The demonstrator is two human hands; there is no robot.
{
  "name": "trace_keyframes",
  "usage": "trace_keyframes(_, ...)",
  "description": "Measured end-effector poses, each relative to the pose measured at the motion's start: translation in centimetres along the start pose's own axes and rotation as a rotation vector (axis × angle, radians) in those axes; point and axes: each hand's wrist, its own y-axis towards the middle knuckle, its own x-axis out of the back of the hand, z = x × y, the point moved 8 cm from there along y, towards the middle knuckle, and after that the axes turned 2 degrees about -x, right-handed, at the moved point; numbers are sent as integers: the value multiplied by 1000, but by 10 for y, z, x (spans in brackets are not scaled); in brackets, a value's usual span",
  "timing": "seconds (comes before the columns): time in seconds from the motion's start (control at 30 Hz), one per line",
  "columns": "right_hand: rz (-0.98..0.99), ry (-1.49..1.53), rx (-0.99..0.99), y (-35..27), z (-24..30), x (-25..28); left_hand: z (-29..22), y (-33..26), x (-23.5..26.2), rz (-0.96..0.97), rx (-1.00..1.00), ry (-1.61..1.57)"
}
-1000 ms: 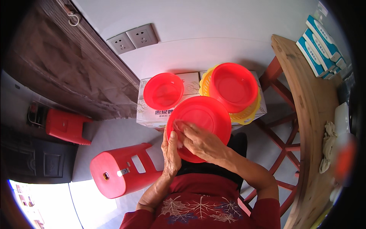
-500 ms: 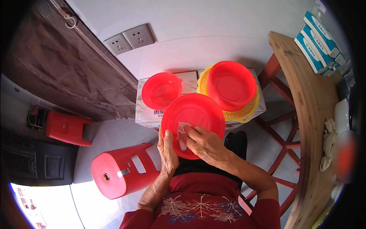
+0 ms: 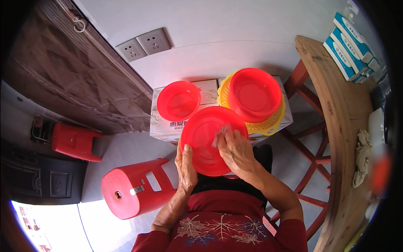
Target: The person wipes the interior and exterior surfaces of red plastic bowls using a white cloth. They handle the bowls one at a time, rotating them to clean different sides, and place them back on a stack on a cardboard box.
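Note:
A round red plastic basin [image 3: 199, 130] is held up in front of me, its inside facing me. My left hand [image 3: 186, 168] grips its left rim, thumb on the inner side and the other fingers mostly hidden behind. Bunched in my right hand [image 3: 237, 155] is a pale, crumpled cloth [image 3: 221, 134], slightly blurred, against the right part of the basin's inside. Just beyond, a smaller red bowl [image 3: 178, 101] stands at the left on cartons [image 3: 161, 129]. To its right, a deep red tub [image 3: 257, 96] sits on a yellow openwork basket [image 3: 272, 124].
A red plastic stool [image 3: 121, 193] lies on its side at the lower left; another red stool [image 3: 73, 142] is farther left. Along the right runs a wooden tabletop [image 3: 321, 101] on red legs, bearing blue-and-white boxes [image 3: 346, 52] and a beige cloth [image 3: 362, 157]. The wall has sockets [image 3: 154, 41].
My right hand has moved the cloth up and to the right across the inside of the basin. The basin has shifted slightly, with my left hand still on its rim.

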Motion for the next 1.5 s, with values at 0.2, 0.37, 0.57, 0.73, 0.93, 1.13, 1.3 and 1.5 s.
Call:
trace_keyframes(0.2,-209,506,-47,0,-11,36,7,1,3,2,31,-19)
trace_keyframes(0.37,-336,421,-53,24,11,29,23,-6,-4,-5,65,-26)
trace_keyframes(0.57,-96,650,210,8,40,3,26,-6,2,-24,132,-60)
trace_keyframes(0.73,397,675,481,-21,26,-3,31,-4,15,-26,125,-62)
trace_keyframes(0.93,-41,186,202,3,-8,53,-9,-2,-3,-43,-42,107)
trace_keyframes(1.13,-361,-247,124,0,-9,30,-20,-4,-18,-1,-118,-15)
trace_keyframes(1.3,-138,-134,39,-15,-8,13,-10,-3,-16,-13,-124,3)
trace_keyframes(1.5,28,382,211,-36,11,4,-9,-3,-21,-24,-110,59)
